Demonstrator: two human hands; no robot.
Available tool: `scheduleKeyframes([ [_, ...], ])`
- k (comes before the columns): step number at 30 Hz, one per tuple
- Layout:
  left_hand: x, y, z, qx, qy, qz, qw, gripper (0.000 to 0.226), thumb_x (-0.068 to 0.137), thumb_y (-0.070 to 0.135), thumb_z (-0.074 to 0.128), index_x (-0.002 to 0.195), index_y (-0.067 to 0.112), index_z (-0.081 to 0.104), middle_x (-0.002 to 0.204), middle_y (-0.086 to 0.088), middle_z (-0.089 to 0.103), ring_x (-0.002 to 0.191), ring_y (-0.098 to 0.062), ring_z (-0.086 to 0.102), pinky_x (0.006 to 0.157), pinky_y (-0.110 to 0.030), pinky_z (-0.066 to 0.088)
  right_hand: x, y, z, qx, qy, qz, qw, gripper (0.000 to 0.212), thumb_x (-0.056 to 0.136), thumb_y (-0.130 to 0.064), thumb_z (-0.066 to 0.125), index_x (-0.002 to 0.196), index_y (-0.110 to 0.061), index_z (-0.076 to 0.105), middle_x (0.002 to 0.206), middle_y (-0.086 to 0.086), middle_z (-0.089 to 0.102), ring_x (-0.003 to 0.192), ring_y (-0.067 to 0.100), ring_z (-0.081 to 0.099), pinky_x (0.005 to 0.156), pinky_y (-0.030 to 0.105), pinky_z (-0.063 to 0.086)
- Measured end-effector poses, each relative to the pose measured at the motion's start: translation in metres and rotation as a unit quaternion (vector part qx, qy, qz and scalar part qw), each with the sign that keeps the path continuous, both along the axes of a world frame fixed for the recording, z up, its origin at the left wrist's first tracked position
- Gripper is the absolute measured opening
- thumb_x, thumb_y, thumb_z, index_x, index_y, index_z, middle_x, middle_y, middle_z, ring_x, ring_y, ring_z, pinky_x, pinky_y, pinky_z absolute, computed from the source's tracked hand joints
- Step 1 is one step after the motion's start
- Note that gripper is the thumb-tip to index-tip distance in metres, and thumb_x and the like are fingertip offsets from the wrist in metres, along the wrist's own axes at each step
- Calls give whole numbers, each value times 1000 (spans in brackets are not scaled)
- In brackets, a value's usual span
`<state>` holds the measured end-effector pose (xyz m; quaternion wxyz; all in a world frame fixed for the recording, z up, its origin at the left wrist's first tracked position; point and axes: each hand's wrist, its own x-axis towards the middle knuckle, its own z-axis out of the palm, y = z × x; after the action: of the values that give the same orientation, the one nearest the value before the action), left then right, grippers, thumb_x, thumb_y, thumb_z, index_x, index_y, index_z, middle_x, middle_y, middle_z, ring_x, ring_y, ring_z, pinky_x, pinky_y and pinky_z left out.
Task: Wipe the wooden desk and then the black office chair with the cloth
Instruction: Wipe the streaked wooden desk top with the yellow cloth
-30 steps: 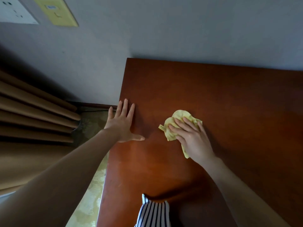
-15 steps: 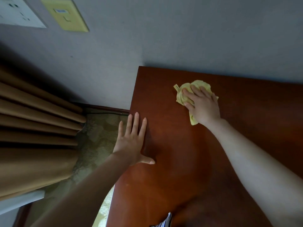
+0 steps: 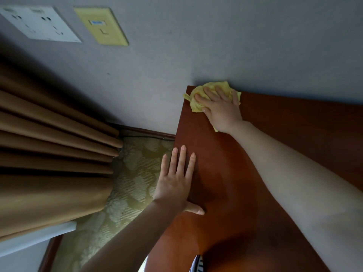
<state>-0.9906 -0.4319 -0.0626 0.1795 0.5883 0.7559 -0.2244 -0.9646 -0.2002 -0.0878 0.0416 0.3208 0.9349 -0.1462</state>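
A reddish-brown wooden desk fills the right half of the view, its far edge against the wall. My right hand presses a crumpled yellow cloth flat onto the desk's far left corner, right at the wall. My left hand lies flat with fingers spread on the desk's left edge, nearer to me, holding nothing. The black office chair is not in view.
Grey wall behind the desk carries a white socket plate and a yellow switch plate. Brown curtains hang at the left. Patterned carpet lies between curtain and desk. Striped fabric shows at the bottom edge.
My right hand has slid the cloth away from me, from the middle of the desk to its far left corner by the wall. My left hand has stayed on the left edge.
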Motion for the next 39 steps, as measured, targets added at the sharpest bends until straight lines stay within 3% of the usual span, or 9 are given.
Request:
scheduleKeyframes([
  [6, -1, 0, 1, -21, 22, -1, 1000, 143, 54, 93, 41, 132, 7, -43, 145, -22, -40, 139, -39, -29, 110, -56, -17, 20, -35, 1, -16, 50, 58, 997, 45, 99, -29, 40, 141, -45, 34, 155, -14, 23, 145, 18, 12, 114, 49, -2],
  [17, 17, 11, 24, -74, 73, 26, 994, 136, 62, 85, 53, 147, 11, -24, 155, -20, -23, 143, -36, -19, 112, -58, -9, 137, -91, 10, -43, 64, 2, 997, 44, 98, -25, 47, 138, -42, 42, 151, -14, 33, 144, 15, 17, 116, 44, 2],
  [28, 88, -34, 45, -46, 7, -71, 996, 109, 81, 72, 47, 150, 17, -16, 157, -13, -21, 145, -30, -19, 114, -56, -7, 280, -152, 19, -18, 8, -161, 987, 48, 98, -26, 48, 142, -40, 35, 153, -13, 27, 145, 16, 16, 117, 43, 8],
  [34, 107, -68, 40, -65, -24, -147, 987, 110, 79, 73, 50, 150, 23, -18, 156, -9, -26, 144, -29, -20, 114, -55, -7, 309, -217, 20, -12, -6, -286, 958, 48, 98, -27, 47, 142, -41, 35, 153, -14, 27, 145, 16, 16, 115, 45, 10],
  [39, 108, -85, 33, -71, -34, -233, 969, 123, 71, 74, 59, 149, 22, -21, 155, -9, -29, 144, -30, -21, 114, -56, -6, 305, -275, 17, -30, 3, -375, 927, 48, 99, -26, 44, 143, -42, 33, 154, -15, 23, 146, 15, 12, 116, 47, 7],
])
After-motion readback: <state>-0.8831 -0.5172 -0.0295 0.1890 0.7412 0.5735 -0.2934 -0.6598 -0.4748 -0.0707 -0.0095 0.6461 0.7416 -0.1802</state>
